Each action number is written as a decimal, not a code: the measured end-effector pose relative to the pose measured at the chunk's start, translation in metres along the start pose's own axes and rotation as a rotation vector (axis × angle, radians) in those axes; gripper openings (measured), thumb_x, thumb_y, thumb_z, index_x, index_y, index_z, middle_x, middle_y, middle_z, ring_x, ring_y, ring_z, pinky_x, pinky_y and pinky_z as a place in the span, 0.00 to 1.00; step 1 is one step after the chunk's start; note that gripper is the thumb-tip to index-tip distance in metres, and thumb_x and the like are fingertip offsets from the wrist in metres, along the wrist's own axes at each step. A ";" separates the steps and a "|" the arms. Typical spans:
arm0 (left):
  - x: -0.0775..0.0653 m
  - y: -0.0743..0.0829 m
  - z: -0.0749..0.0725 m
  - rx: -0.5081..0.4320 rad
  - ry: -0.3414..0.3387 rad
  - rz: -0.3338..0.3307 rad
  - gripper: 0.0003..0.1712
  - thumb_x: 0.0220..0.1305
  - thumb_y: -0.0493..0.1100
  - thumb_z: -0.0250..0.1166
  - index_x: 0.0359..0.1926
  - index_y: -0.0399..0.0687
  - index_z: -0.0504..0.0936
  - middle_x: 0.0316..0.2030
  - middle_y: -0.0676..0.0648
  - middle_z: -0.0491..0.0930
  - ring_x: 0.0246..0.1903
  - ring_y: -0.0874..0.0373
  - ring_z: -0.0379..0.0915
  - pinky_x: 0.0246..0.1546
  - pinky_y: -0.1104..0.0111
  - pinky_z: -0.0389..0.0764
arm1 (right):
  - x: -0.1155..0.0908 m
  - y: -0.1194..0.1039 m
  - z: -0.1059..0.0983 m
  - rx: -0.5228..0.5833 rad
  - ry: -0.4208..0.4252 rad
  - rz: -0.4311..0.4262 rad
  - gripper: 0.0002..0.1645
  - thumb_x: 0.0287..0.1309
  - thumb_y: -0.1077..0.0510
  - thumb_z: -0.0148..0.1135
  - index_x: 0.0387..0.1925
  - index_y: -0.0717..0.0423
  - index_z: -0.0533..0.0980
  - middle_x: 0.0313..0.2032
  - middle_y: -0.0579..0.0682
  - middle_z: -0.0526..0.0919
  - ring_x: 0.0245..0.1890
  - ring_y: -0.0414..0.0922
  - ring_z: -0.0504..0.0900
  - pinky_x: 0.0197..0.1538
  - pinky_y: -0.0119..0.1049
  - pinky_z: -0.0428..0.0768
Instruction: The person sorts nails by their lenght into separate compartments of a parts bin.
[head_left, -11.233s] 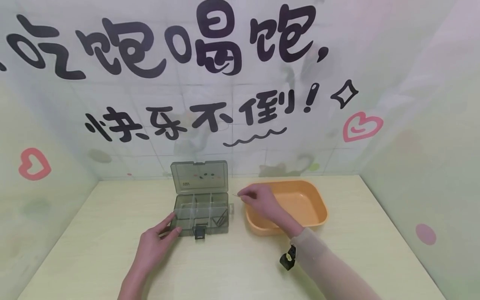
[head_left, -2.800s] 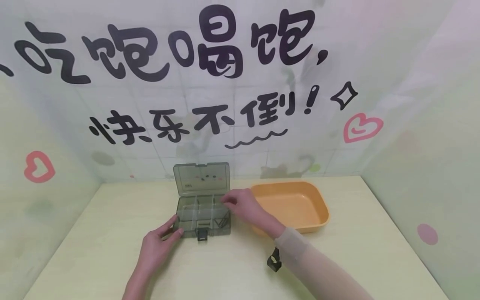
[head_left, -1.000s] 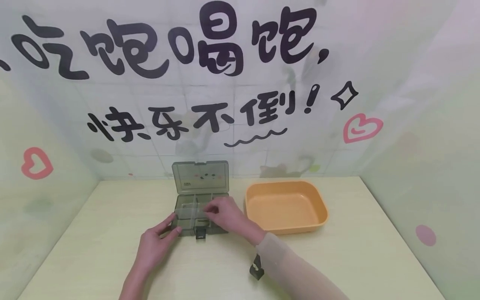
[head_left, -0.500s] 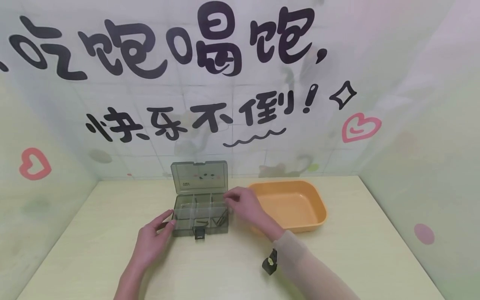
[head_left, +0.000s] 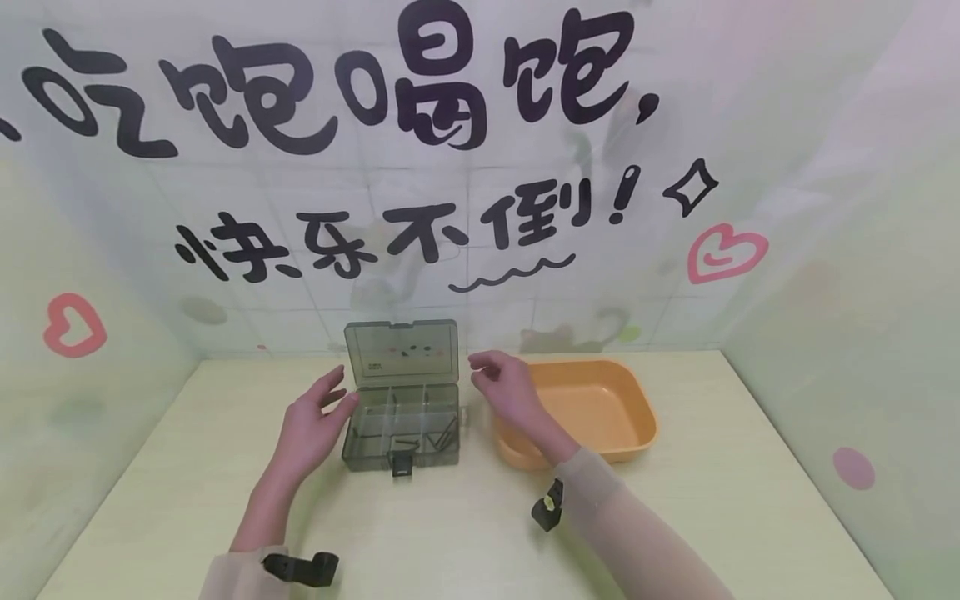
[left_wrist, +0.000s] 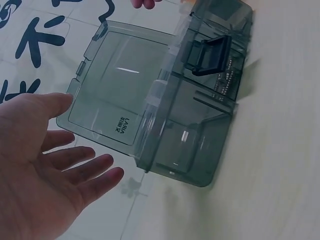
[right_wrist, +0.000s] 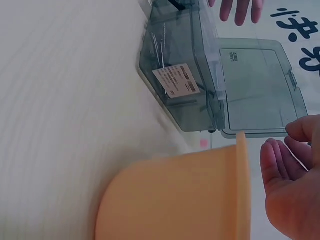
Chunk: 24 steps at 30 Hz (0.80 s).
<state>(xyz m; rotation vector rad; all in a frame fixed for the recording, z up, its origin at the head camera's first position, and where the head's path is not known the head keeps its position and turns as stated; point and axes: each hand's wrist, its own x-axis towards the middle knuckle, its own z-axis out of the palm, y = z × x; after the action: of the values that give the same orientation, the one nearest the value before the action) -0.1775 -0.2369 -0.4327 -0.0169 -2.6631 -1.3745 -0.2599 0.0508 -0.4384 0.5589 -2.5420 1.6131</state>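
A grey see-through compartment box (head_left: 435, 459) sits on the table with its lid (head_left: 375, 352) raised at the back. Thin dark metal pieces (head_left: 444, 433) lie in its front compartments, and a dark clasp (head_left: 402, 463) hangs at the front. My left hand (head_left: 311, 427) is spread at the box's left side; in the left wrist view its thumb overlaps the lid's edge. To the right of the lid hovers my right hand (head_left: 512, 393), fingers bent loosely, with nothing visible in them. A paper label (right_wrist: 176, 80) shows on the box's right side.
An orange tray (head_left: 592, 457) stands right of the box, partly behind the right forearm; its visible inside shows only bare orange. A lettered backdrop (head_left: 465, 329) rises right behind the table, with side panels at left and right. Both wrists carry small black cameras (head_left: 549, 508).
My left hand has let go of the box's left side and risen beside the lid. My right hand has gone from over the compartments to the right of the lid.
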 end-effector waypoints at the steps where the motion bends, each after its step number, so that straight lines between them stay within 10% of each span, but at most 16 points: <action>1: 0.003 0.002 -0.001 0.001 -0.004 -0.005 0.38 0.80 0.51 0.55 0.78 0.32 0.55 0.74 0.29 0.58 0.69 0.32 0.63 0.66 0.42 0.72 | 0.002 0.000 -0.001 0.004 0.007 0.005 0.18 0.63 0.70 0.62 0.54 0.67 0.81 0.47 0.61 0.87 0.46 0.55 0.85 0.53 0.47 0.86; 14: 0.040 0.016 0.006 -0.108 -0.034 -0.112 0.47 0.81 0.54 0.51 0.81 0.37 0.34 0.80 0.32 0.41 0.76 0.33 0.45 0.74 0.43 0.58 | 0.009 -0.009 0.012 0.124 -0.039 0.098 0.39 0.66 0.67 0.59 0.76 0.63 0.60 0.72 0.63 0.68 0.62 0.61 0.78 0.62 0.49 0.82; 24: 0.044 0.015 0.005 -0.174 0.006 -0.114 0.45 0.79 0.51 0.55 0.82 0.39 0.40 0.78 0.30 0.48 0.74 0.33 0.53 0.73 0.46 0.64 | 0.012 -0.012 0.020 0.115 -0.120 0.071 0.44 0.66 0.69 0.56 0.80 0.63 0.51 0.76 0.62 0.61 0.69 0.60 0.70 0.72 0.49 0.71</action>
<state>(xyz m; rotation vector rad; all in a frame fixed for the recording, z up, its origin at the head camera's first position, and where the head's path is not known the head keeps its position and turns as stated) -0.2206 -0.2266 -0.4175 0.1222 -2.5665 -1.6347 -0.2643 0.0253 -0.4333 0.5998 -2.5935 1.8117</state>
